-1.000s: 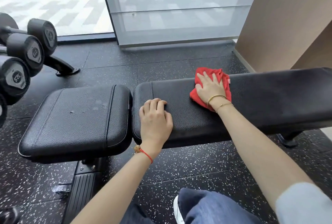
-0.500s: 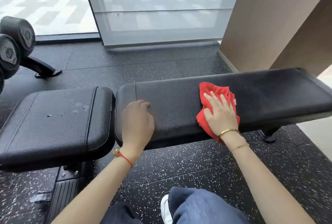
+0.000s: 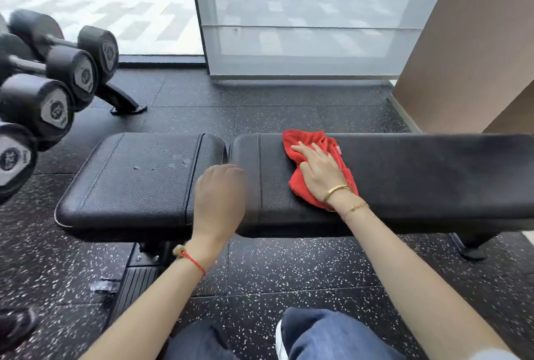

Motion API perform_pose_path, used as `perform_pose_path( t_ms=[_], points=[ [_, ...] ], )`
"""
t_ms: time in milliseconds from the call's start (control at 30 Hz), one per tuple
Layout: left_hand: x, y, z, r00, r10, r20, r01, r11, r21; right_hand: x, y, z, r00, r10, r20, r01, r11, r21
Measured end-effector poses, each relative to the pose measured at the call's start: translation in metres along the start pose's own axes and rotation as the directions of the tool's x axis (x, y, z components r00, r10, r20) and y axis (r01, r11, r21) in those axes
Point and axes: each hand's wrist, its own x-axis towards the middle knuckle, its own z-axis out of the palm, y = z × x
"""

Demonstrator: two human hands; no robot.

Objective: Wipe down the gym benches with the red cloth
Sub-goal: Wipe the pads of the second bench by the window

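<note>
A black padded gym bench runs across the view in two parts: a short seat pad (image 3: 133,183) on the left and a long back pad (image 3: 433,174) on the right. The red cloth (image 3: 310,143) lies crumpled on the long pad near its left end. My right hand (image 3: 320,172) presses flat on the cloth with straight fingers. My left hand (image 3: 218,198) is blurred and rests over the gap between the two pads, near the front edge; its fingers are hidden behind its back. The seat pad shows a few pale spots.
A rack of black dumbbells (image 3: 57,85) stands at the left, close to the seat pad. A glass wall (image 3: 303,18) is behind the bench and a brown wall (image 3: 474,42) at the right. The floor (image 3: 289,273) is black speckled rubber. My knees (image 3: 332,333) are below.
My right hand has slid the red cloth leftward and toward the far edge of the long pad. My left hand has shifted left to the gap between the pads.
</note>
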Motion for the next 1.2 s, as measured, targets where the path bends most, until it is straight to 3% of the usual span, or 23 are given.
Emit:
perform_pose_path(
  t_ms=[133, 233, 400, 500, 633, 700, 800, 933, 1000, 1200],
  points=[
    [-0.004, -0.048, -0.038, 0.99, -0.085, -0.114, 0.096, 0.992, 0.087, 0.006, -0.068, 0.024, 0.985, -0.168, -0.042, 0.173, 0.951, 0.258],
    [-0.007, -0.084, -0.067, 0.96, -0.204, -0.192, 0.232, 0.963, 0.139, 0.005, -0.115, 0.041, 0.949, -0.314, -0.009, 0.296, 0.886, 0.357],
    [-0.004, -0.135, -0.098, 0.915, -0.321, -0.244, 0.375, 0.9, 0.222, 0.003, -0.162, 0.084, 0.769, -0.597, 0.228, 0.573, 0.802, 0.168],
    [0.001, -0.156, -0.1, 0.916, -0.34, -0.214, 0.388, 0.887, 0.251, 0.019, -0.174, 0.102, 0.789, -0.556, 0.262, 0.57, 0.821, 0.026],
    [0.004, -0.166, -0.092, 0.919, -0.355, -0.169, 0.39, 0.877, 0.279, 0.07, -0.192, 0.112, 0.903, -0.357, 0.239, 0.382, 0.922, -0.066],
    [0.002, -0.168, -0.089, 0.917, -0.358, -0.177, 0.394, 0.88, 0.266, 0.086, -0.207, 0.117, 0.924, -0.297, 0.239, 0.332, 0.936, -0.121],
    [0.001, -0.17, -0.086, 0.916, -0.347, -0.201, 0.391, 0.884, 0.255, 0.075, -0.224, 0.124, 0.877, -0.387, 0.286, 0.439, 0.887, -0.144],
    [-0.001, -0.171, -0.084, 0.912, -0.337, -0.233, 0.391, 0.886, 0.249, 0.029, -0.214, 0.12, 0.737, -0.597, 0.316, 0.643, 0.764, -0.056],
    [-0.001, -0.172, -0.083, 0.912, -0.328, -0.247, 0.386, 0.889, 0.246, 0.023, -0.198, 0.113, 0.73, -0.609, 0.309, 0.652, 0.757, -0.046],
    [-0.002, -0.176, -0.079, 0.91, -0.327, -0.256, 0.389, 0.888, 0.245, 0.095, -0.187, 0.11, 0.921, -0.301, 0.247, 0.343, 0.928, -0.149]
  ],
)
